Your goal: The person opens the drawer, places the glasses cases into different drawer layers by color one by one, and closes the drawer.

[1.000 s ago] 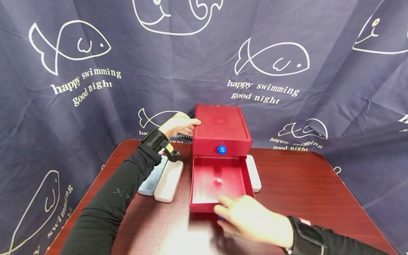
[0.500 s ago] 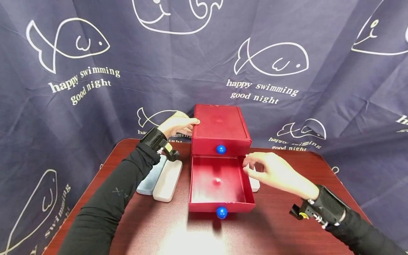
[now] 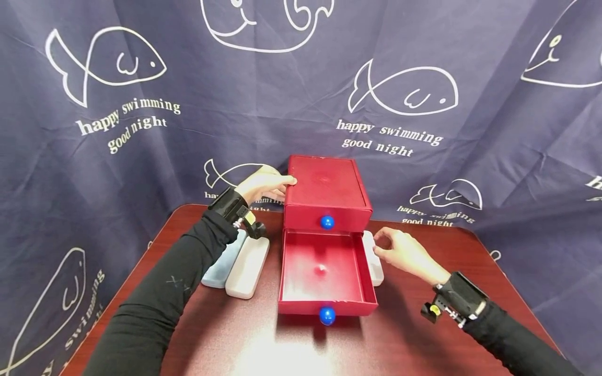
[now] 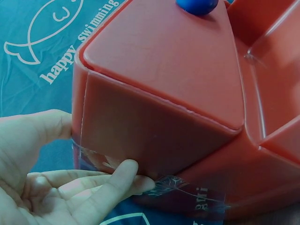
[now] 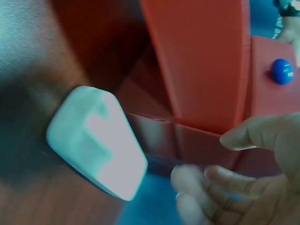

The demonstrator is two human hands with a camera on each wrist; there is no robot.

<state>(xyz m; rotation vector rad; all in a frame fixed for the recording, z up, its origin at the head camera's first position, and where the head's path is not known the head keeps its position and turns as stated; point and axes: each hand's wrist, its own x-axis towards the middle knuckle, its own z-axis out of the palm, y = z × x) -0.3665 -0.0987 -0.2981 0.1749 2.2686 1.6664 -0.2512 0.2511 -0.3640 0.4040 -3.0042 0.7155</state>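
Observation:
A red two-drawer box (image 3: 326, 185) stands at the back middle of the table. Its lower drawer (image 3: 323, 271) is pulled out and looks empty; a blue knob (image 3: 327, 315) sits on its front. The upper drawer is closed, with its own blue knob (image 3: 327, 222). My left hand (image 3: 263, 184) rests against the box's left side, fingers straight along the wall (image 4: 159, 140) and thumb at the back corner. My right hand (image 3: 403, 253) hovers with loosely curled fingers just right of a white case (image 3: 376, 271) lying beside the drawer. In the right wrist view the fingers (image 5: 243, 183) are close to the case (image 5: 98, 140) but not touching it.
A light blue case (image 3: 220, 269) and a white case (image 3: 246, 267) lie side by side left of the box. The dark wooden table (image 3: 423, 324) ends near the curtain. A navy fish-print curtain (image 3: 301, 104) hangs behind.
My right hand left the lower drawer's front knob, rose over the drawer's right wall, then dropped beside the white case on the right. The left hand stayed on the box.

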